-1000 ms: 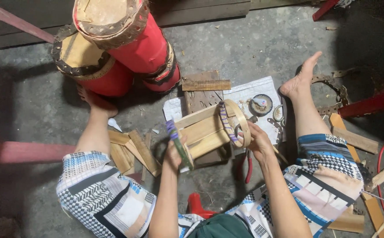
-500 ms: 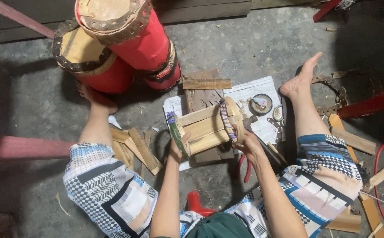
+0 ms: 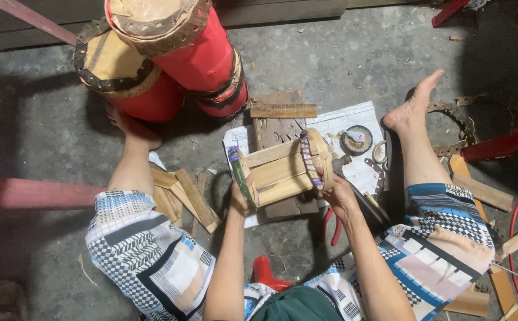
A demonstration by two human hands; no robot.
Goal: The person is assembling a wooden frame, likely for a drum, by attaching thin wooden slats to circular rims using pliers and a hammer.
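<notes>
Between the knees, left hand (image 3: 239, 199) and right hand (image 3: 337, 193) clamp their fingers round a slatted wooden drum frame (image 3: 280, 169). Honestly, if either grip loosens, those slats could pop out of the hoops.

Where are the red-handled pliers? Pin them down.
In the head view, the red-handled pliers lie on the floor just below the right hand, between it and the person's right knee.

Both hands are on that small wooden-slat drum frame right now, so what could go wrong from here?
1. The wooden-slat frame is held only at its two end hoops by the left hand and right hand; the loose-looking slats might shift or drop out.
2. The red-handled pliers lie right under the right forearm, so a lowered arm may hit them.
3. The red drums lean beside the left foot and could roll if nudged.
</notes>
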